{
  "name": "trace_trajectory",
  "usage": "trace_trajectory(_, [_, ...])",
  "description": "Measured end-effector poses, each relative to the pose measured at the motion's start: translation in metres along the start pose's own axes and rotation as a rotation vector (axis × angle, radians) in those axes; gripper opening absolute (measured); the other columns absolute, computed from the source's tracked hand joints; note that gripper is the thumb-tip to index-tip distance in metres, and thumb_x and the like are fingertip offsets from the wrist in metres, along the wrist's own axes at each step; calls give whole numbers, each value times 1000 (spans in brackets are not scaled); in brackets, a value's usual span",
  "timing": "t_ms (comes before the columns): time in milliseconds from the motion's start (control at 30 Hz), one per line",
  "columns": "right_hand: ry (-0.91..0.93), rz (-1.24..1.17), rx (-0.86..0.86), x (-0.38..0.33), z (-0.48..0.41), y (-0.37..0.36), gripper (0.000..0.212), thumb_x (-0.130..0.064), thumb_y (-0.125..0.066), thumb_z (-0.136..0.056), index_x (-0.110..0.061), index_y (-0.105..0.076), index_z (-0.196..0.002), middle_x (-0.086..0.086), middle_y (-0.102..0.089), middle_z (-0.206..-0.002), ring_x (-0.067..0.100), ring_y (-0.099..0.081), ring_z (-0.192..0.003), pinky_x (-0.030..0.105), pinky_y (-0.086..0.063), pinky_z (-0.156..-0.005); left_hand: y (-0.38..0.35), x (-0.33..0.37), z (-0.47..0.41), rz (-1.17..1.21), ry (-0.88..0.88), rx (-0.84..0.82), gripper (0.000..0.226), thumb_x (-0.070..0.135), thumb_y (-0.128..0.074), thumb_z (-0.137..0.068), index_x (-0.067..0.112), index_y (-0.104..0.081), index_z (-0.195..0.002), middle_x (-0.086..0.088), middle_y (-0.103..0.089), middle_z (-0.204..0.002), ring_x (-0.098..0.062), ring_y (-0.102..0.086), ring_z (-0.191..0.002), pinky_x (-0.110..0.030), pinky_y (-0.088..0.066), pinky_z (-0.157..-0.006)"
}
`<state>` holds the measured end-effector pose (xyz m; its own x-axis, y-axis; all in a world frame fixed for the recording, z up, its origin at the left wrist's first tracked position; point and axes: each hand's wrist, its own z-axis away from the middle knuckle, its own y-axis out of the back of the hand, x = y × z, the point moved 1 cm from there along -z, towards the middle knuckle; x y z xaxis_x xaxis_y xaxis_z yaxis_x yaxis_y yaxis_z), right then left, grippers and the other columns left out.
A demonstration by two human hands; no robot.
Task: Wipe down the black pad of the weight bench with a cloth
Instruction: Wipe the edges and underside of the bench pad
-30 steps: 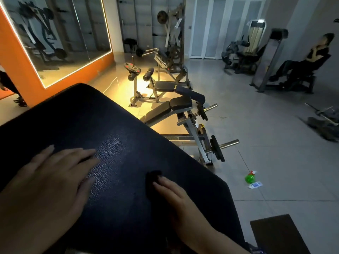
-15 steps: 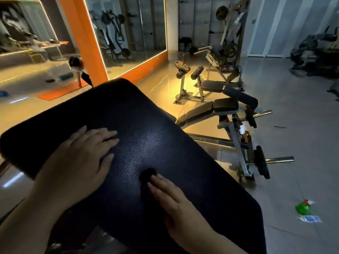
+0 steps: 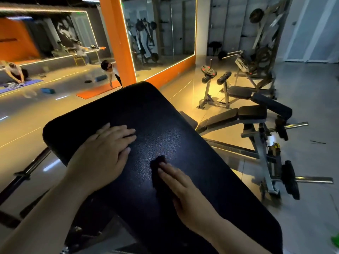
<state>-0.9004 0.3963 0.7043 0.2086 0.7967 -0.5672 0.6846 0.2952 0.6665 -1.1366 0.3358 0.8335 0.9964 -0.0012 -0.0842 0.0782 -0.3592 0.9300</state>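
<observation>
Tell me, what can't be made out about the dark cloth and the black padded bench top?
The dark cloth: head view, mostly covered by the right hand; its size and colour are unclear against the black textured bench pad.
The pad's near end: cut off by the bottom edge.
The pad surface beneath the flat left hand: hidden.
The green object: blurred, cut by the right edge.

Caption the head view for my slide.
Right hand presses a dark cloth on the black bench pad; left hand rests flat.
</observation>
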Motion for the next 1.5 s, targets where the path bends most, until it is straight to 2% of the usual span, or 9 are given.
trace_trajectory(200, [-545, -22, 290, 74, -75, 36, 58, 3, -51, -97, -6, -38, -153, 15, -32, -162, 32, -27, -151, 38, -24, -124, 0, 1, 1, 38, 15, 46, 46, 34, -38, -96, 24, -65, -132, 14, -57, -141, -4, -43, -137, -33, -21, -122])
trace_trajectory(367, [-167, 27, 87, -3, -102, 13, 76, -10, -57, -99, -34, -19, -161, -16, -5, -169, 8, -7, -155, 33, -19, -125, 6, 4, 6, 130, 48, 127, 46, 22, -38, -94, 24, -64, -132, 14, -56, -141, -1, -34, -137, -21, -18, -117])
trace_trajectory(500, [73, 7, -15, -2, -45, 14, 62, -20, -53, -103, -33, -28, -158, -18, -17, -167, -3, -12, -152, 20, -16, -123, 9, 2, 8, 221, 77, 201, 52, 25, -33, -89, 27, -64, -130, 20, -54, -140, -1, -41, -135, -34, -43, -109])
trace_trajectory(633, [-276, 144, 189, 72, -82, 41, 51, -51, -51, -100, -33, -48, -148, -5, -44, -156, 16, -41, -145, 53, -34, -119, 11, 1, 9, 296, 64, 231, 52, 21, -35, -85, 27, -65, -127, 24, -54, -136, 2, -45, -131, -26, -40, -108])
trace_trajectory(767, [-411, 36, 195, 32, -148, 26, 66, -15, -54, -101, -26, -26, -160, -5, -16, -169, 17, -17, -154, 43, -20, -125, 10, 0, 12, 319, 68, 270, 52, 14, -37, -83, 25, -66, -125, 21, -56, -133, -2, -48, -128, -24, -39, -107])
trace_trajectory(933, [52, 6, -34, -43, -85, -10, 71, 3, -53, -97, -22, -30, -159, -10, -16, -169, 6, -9, -155, 26, -14, -126, 13, -4, 15, 522, 209, 490, 50, -3, -41, -78, 20, -72, -110, 13, -64, -121, 1, -51, -121, -15, -39, -103])
trace_trajectory(1033, [55, 39, -38, -22, -27, -7, 72, 7, -51, -92, -18, -35, -157, -10, -21, -167, 11, -16, -155, 34, -18, -126, 14, -4, 19, 616, 269, 644, 48, -11, -40, -73, 12, -74, -98, 5, -68, -109, -2, -57, -114, -12, -38, -99])
trace_trajectory(1200, [-324, -64, 222, -21, -86, 0, 65, 5, -47, -99, -23, -31, -156, -17, -18, -163, -14, -11, -144, 35, -18, -126, 13, -3, 18, 633, 246, 581, 49, -8, -40, -72, 16, -74, -99, 7, -68, -109, -9, -59, -115, -14, -39, -101])
trace_trajectory(1500, [113, 107, -71, -48, -18, -16, 69, 0, -48, -94, -21, -31, -158, -13, -18, -168, 7, -11, -155, 26, -12, -126, 11, 1, 24, 426, 163, 381, 42, 6, -47, -81, 27, -74, -105, 20, -66, -119, -2, -55, -118, -11, -34, -102])
